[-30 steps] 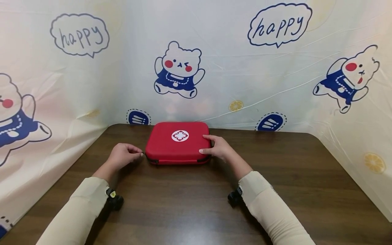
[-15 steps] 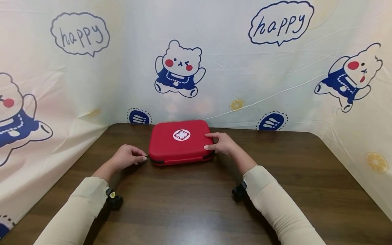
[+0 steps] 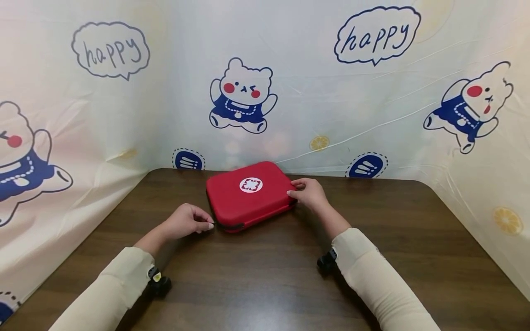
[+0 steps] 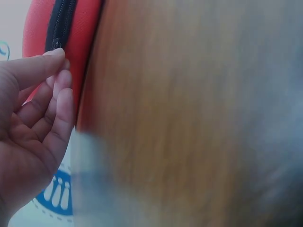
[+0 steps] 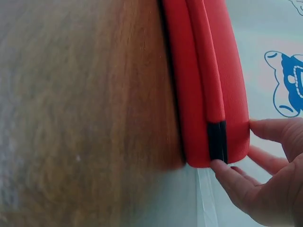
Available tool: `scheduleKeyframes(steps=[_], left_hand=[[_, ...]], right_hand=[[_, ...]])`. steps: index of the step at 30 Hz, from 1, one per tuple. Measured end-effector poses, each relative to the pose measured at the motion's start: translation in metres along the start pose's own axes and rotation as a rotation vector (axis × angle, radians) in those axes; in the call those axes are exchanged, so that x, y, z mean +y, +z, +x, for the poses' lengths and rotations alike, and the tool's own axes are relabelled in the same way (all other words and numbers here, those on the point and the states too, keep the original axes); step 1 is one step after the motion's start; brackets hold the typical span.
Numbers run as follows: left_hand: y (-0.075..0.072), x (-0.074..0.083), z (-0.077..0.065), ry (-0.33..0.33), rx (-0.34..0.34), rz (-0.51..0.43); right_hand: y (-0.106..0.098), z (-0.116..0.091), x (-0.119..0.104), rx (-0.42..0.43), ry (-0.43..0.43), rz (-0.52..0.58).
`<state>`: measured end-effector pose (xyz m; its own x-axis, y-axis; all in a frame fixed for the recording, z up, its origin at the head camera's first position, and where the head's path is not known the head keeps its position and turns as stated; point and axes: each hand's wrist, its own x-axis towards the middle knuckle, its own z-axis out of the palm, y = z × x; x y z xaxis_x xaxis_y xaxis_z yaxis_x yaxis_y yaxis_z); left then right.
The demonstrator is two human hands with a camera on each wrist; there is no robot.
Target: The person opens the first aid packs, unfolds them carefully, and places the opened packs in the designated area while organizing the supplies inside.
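A red first-aid case [image 3: 261, 204] with a white round emblem [image 3: 250, 185] lies on the table, turned at an angle with its left front corner nearest me. At that corner my left hand [image 3: 186, 221] pinches the zipper pull [image 4: 57, 43] between thumb and fingers; the pull is mostly covered by the fingertips. A black zipper [image 4: 61, 21] runs up the case's side from there in the left wrist view. My right hand [image 3: 311, 193] holds the opposite end of the case, its fingers spread around the corner beside a black end piece [image 5: 218, 142] of the red handle strip [image 5: 208, 71].
The dark wooden table [image 3: 265, 276] extends in front of the case and to both sides. A printed curtain [image 3: 306, 92] with bears hangs close behind the table's back edge. A small black camera [image 3: 159, 285] is strapped at the left wrist, another camera [image 3: 327, 262] at the right.
The case has rotated, its left front corner swinging toward me and rightward. My left hand has moved right and nearer with the zipper pull; the right hand has shifted slightly right with the case's end.
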<state>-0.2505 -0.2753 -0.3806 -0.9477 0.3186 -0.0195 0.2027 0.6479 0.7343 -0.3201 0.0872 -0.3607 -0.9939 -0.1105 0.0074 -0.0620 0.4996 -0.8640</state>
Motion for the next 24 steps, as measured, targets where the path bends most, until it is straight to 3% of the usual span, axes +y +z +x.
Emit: scheduleKeyframes(steps=[4,12,20,24], left_hand=[[0.01,0.01,-0.003,0.023,-0.044,-0.006],[0.023,0.028,-0.009,0.091,-0.096,-0.012],[0.022,0.027,-0.01,0.088,-0.094,-0.002],[0.018,0.022,-0.009,0.056,-0.073,-0.005]], right_hand=[[0.003,-0.003,0.0,0.027,-0.01,-0.127],[0.013,-0.005,-0.005,0.036,0.006,-0.162],[0.012,-0.003,-0.003,0.021,0.005,-0.158],[0.011,-0.003,-0.002,0.013,-0.002,-0.156]])
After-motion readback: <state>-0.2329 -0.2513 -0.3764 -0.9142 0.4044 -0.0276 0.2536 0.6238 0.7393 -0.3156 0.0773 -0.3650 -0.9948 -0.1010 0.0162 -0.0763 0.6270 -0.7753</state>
